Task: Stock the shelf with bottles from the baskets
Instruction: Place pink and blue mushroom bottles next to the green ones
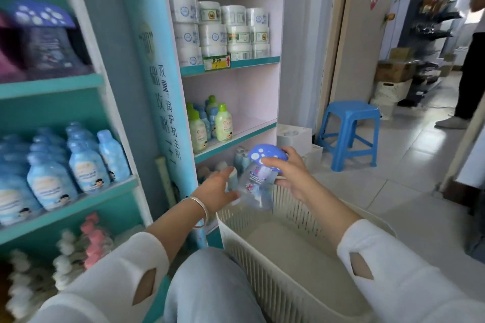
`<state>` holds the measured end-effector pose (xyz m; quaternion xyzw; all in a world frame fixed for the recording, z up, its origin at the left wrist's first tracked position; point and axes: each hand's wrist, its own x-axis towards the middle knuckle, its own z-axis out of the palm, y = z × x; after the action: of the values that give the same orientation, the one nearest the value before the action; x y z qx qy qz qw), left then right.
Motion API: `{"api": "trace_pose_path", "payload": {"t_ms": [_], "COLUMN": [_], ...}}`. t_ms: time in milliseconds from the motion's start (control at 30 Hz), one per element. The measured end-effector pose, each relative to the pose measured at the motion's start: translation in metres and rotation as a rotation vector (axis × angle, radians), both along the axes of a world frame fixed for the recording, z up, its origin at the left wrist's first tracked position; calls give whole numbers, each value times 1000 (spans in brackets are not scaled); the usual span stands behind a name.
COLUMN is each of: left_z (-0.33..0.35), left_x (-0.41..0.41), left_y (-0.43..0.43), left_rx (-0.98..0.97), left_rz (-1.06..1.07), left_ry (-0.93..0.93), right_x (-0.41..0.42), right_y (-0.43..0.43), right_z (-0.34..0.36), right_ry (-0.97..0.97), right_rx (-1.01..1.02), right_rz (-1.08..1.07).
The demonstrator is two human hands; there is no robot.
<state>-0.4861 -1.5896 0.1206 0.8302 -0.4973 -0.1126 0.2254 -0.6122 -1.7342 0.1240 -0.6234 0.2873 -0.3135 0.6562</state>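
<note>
Right hand [291, 176]: thumb and fingers curled round the neck of a clear bottle [256, 186], just beneath its blue spotted cap [262, 155]. The bottle is tilted.

Left hand [215, 190]: fingers extended and spread, tips appearing to touch the bottle's lower side.

Below both hands: a slatted white basket [262, 265]. Beyond the fingers: the shelf [233, 143], with green-capped bottles [223, 123] on it. Right of the right hand: a blue stool [349, 134] on a tiled floor [399, 191].

Clear bottle [254, 184] with blue spotted mushroom cap, tilted, above white slatted basket [262, 267]
</note>
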Motion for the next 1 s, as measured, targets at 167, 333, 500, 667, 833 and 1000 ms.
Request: {"api": "trace_pose_path", "payload": {"t_ms": [167,333,500,667,833,1000], "left_z": [25,48,71,106,143,179], "left_x": [11,26,50,73,87,107], "left_y": [35,75,112,147,167,175], "left_rx": [-306,-462,-651,-785,-866,-891], "left_rz": [-72,26,177,358,440,469], "left_ry": [427,632,581,246,-2,-84], "right_x": [38,79,112,140,170,199], "right_y": [48,90,123,159,205,232], "right_z": [43,69,88,110,156,199], "right_ry": [-324,-417,-205,-19,-61,-159], "right_rx": [207,224,-133,-675,-654,-628], "right_rz": [200,332,336,274,182,152]}}
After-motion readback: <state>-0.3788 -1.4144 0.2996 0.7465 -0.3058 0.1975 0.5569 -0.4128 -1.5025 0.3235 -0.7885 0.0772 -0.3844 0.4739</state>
